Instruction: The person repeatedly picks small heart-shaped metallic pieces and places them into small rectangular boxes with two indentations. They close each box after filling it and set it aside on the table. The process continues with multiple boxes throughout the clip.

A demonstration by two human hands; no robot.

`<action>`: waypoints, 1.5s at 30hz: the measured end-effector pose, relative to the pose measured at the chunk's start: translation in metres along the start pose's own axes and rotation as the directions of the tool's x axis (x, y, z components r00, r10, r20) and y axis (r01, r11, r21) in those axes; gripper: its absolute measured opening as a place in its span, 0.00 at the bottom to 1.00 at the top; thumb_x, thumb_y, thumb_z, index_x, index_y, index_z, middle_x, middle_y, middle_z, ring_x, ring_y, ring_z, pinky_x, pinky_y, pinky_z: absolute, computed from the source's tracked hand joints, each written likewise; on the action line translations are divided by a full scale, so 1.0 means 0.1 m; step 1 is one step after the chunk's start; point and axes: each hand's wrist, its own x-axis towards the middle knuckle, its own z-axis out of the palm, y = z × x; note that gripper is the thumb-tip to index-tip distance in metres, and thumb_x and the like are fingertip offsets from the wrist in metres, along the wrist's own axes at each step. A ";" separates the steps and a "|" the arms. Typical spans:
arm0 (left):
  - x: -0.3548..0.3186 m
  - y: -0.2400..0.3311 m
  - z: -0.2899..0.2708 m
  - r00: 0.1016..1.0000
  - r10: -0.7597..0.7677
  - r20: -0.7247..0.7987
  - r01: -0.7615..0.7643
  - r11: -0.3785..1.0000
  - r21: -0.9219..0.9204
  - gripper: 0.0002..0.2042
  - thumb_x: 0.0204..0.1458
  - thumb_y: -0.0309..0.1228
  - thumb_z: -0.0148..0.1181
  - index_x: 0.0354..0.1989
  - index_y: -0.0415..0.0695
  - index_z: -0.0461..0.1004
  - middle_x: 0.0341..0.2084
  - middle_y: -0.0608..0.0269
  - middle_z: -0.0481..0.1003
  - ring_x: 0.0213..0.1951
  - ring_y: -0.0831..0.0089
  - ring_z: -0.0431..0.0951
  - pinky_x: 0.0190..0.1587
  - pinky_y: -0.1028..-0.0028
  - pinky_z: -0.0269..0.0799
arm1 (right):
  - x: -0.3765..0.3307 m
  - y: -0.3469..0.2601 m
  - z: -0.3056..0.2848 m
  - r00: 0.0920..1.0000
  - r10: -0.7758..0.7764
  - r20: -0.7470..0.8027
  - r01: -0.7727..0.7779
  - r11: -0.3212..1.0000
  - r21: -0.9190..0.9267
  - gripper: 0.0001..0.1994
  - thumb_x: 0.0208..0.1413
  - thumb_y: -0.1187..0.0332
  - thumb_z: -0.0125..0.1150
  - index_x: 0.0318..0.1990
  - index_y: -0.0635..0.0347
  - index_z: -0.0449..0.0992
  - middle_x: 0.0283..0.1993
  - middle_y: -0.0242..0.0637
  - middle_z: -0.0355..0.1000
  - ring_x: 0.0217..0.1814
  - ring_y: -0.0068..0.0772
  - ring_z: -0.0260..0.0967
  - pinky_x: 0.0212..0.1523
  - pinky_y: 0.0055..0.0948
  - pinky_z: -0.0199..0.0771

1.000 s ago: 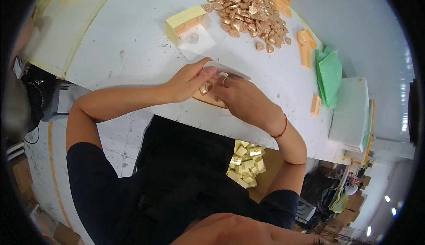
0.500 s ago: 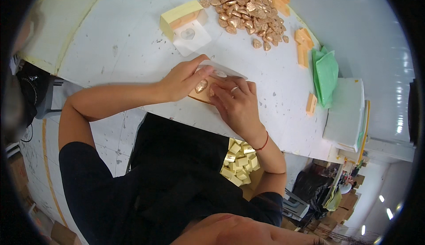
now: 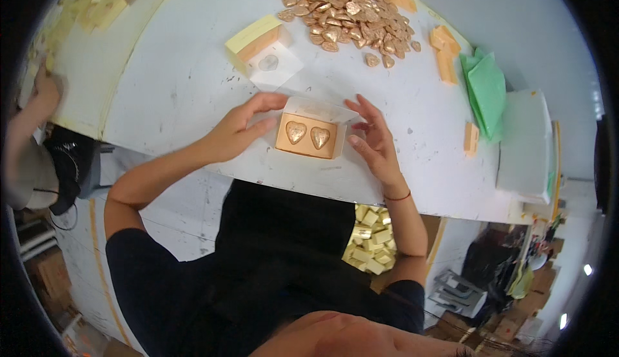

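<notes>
A small open box (image 3: 278, 139) lies on the table in front of me, its white lid (image 3: 313, 107) folded back on the far side. In its orange insert (image 3: 308, 149) sit two gold-foil hearts, a left one (image 3: 296, 132) and a right one (image 3: 320, 138). My left hand (image 3: 242, 128) is open at the box's left side, its index fingertip at the lid's corner; I cannot tell whether it touches. My right hand (image 3: 376, 141) is open beside the right flap, fingers spread, holding nothing.
A second open yellow box (image 3: 255, 38) stands farther back. Behind lies a heap of gold-foil hearts (image 3: 351, 19). Orange inserts (image 3: 443, 51) and green sheets (image 3: 485, 89) lie to the right. Below the table edge are several small yellow boxes (image 3: 371, 241). Another person's hand (image 3: 46, 93) is far left.
My right hand has let go of the right foil heart, now in the insert, and drawn back to the right. My left hand has released the lid and moved left.
</notes>
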 end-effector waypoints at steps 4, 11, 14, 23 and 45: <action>0.05 0.09 0.08 0.988 -0.143 0.057 0.141 0.989 0.051 0.18 0.63 0.29 0.55 0.60 0.39 0.67 0.54 0.57 0.72 0.59 0.70 0.69 0.63 0.69 0.63 | 0.05 0.21 0.07 0.970 0.045 0.238 -0.054 0.998 0.030 0.26 0.57 0.75 0.64 0.64 0.59 0.69 0.62 0.38 0.69 0.64 0.35 0.63 0.64 0.33 0.60; 0.19 0.01 0.29 0.991 0.123 0.044 -0.123 0.992 -0.013 0.22 0.53 0.12 0.53 0.55 0.43 0.78 0.55 0.54 0.76 0.57 0.63 0.75 0.61 0.69 0.68 | -0.01 0.24 0.18 0.892 -0.375 0.250 0.418 0.897 -0.144 0.24 0.50 0.73 0.72 0.57 0.55 0.77 0.62 0.39 0.70 0.65 0.44 0.65 0.64 0.37 0.65; 0.17 0.02 0.30 0.987 0.153 0.045 -0.156 0.985 0.076 0.25 0.51 0.09 0.50 0.56 0.44 0.78 0.58 0.55 0.74 0.59 0.62 0.74 0.61 0.68 0.68 | 0.00 0.24 0.22 0.886 -0.398 0.239 0.432 0.895 -0.109 0.25 0.47 0.72 0.74 0.56 0.55 0.78 0.62 0.39 0.71 0.65 0.44 0.65 0.64 0.38 0.68; 0.02 0.12 0.18 0.973 0.192 0.131 -0.217 0.950 0.223 0.25 0.49 0.18 0.61 0.58 0.44 0.76 0.62 0.55 0.70 0.64 0.57 0.69 0.66 0.62 0.64 | -0.06 0.35 0.21 0.866 -0.448 0.225 0.487 0.856 -0.172 0.25 0.50 0.76 0.70 0.58 0.53 0.78 0.65 0.38 0.69 0.67 0.45 0.64 0.64 0.40 0.68; -0.10 0.10 0.36 0.916 0.336 0.218 -0.401 0.788 0.467 0.14 0.43 0.23 0.72 0.41 0.48 0.83 0.52 0.59 0.77 0.53 0.57 0.78 0.55 0.60 0.75 | -0.16 0.00 0.12 0.779 -0.394 0.487 0.625 0.548 -0.557 0.27 0.48 0.62 0.71 0.58 0.56 0.75 0.67 0.39 0.67 0.64 0.46 0.66 0.66 0.46 0.62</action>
